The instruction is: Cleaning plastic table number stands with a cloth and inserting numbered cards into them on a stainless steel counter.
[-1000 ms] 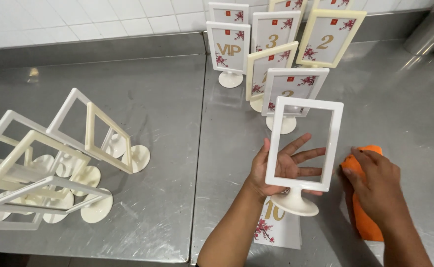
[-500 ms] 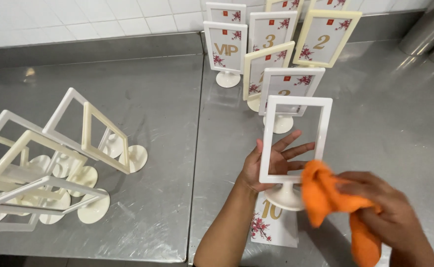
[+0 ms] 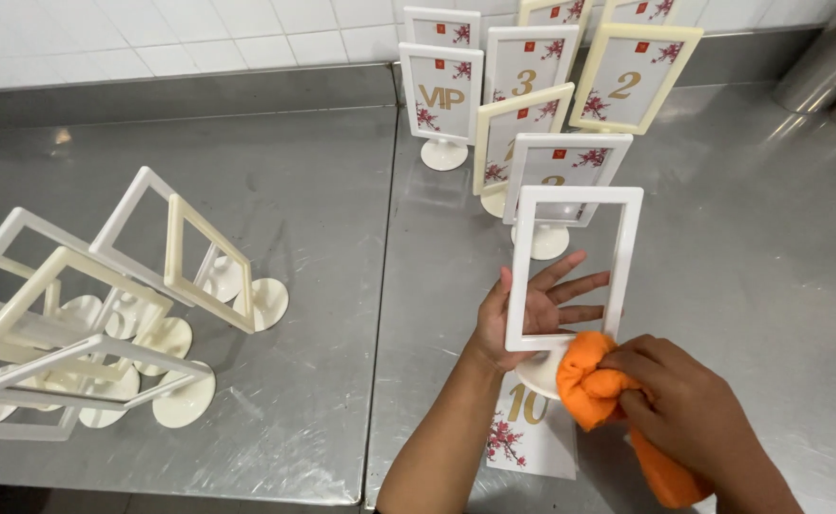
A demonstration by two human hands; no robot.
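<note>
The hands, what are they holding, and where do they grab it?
The left hand steadies the empty white frame stand, palm spread behind its lower part. The right hand grips a bunched orange cloth, pressed against the frame's bottom corner.

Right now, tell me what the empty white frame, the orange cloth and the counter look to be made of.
Empty white frame: likely moulded plastic, smooth, faintly glossy, with a clear pane showing the left hand behind.
Orange cloth: soft fabric, bunched in folds under the right hand.
Counter: brushed stainless steel, by its grey sheen and blurred reflections.
</note>
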